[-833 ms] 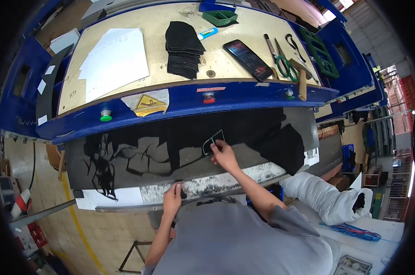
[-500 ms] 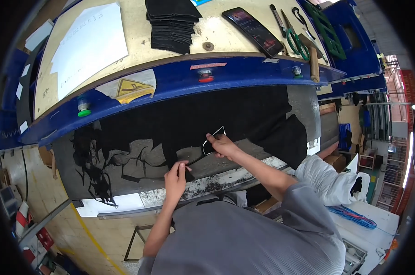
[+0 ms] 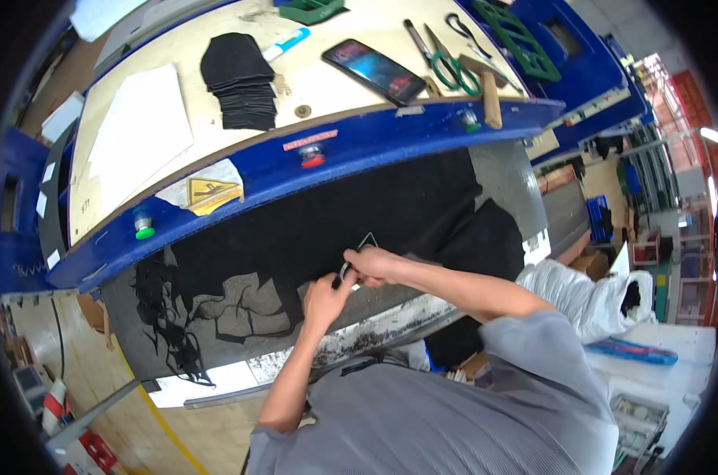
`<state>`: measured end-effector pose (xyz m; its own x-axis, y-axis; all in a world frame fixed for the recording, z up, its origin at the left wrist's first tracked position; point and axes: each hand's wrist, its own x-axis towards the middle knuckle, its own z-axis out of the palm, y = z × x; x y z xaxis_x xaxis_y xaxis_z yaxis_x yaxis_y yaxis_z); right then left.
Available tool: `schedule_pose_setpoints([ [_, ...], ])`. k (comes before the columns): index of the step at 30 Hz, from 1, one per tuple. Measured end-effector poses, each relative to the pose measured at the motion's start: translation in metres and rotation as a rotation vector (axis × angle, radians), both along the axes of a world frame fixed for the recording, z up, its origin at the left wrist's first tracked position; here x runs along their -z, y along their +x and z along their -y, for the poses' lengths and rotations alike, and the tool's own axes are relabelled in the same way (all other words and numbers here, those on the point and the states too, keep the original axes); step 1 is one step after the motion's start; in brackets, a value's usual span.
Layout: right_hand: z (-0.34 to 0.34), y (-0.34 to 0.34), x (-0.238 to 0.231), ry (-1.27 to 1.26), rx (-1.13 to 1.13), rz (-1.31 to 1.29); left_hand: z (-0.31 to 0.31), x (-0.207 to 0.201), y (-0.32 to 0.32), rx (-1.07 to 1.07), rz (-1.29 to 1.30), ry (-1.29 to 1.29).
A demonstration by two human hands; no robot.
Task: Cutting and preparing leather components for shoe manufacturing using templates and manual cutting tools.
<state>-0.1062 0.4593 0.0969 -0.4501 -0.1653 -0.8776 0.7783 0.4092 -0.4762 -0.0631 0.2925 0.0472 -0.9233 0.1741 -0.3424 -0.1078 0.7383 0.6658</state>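
My right hand (image 3: 376,265) grips a small cutting die (image 3: 367,238), a thin silver metal outline with a pointed end sticking out beyond the fingers. Right beside it, my left hand (image 3: 324,302) has its fingers drawn together at the die's lower end, pinching at something dark that the hands mostly hide. Both hands are over the near edge of a large black cloth (image 3: 295,218), spread on a dark grey work surface (image 3: 375,300). Ragged black offcuts (image 3: 165,309) lie tangled left of my left hand.
Beyond the cloth runs a blue machine beam (image 3: 359,141) with a red button (image 3: 313,157) and green ones. On its top are stacked black pieces (image 3: 248,107), paper (image 3: 145,131), a phone (image 3: 373,71), green-handled scissors (image 3: 454,75) and a hammer (image 3: 492,99). A white sack (image 3: 565,279) stands right.
My hands have come together at the die; the left moved right and up to meet the right. The black strip between them no longer shows stretched out. The view has shifted and tilted.
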Motion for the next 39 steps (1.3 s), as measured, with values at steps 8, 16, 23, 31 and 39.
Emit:
schedule_pose_setpoints([
  [8, -0.115, 0.024, -0.09, 0.284, -0.197, -0.069, 0.005, -0.015, 0.018, -0.045, -0.226, 0.427],
  [16, -0.111, 0.099, 0.028, 0.59, 0.023, -0.383, -0.033, 0.035, 0.005, 0.037, -0.227, 0.034],
  [23, -0.059, 0.065, 0.017, 0.04, -0.043, -0.956, -0.017, -0.018, -0.002, 0.262, -0.152, 0.277],
  [31, -0.021, 0.077, 0.017, -0.253, -0.051, -0.951, 0.027, -0.027, 0.028, -0.061, -0.06, 0.529],
  [39, -0.082, 0.039, -0.012, 0.478, -0.258, -0.958, 0.058, -0.025, 0.059, -0.607, 0.375, 1.485],
])
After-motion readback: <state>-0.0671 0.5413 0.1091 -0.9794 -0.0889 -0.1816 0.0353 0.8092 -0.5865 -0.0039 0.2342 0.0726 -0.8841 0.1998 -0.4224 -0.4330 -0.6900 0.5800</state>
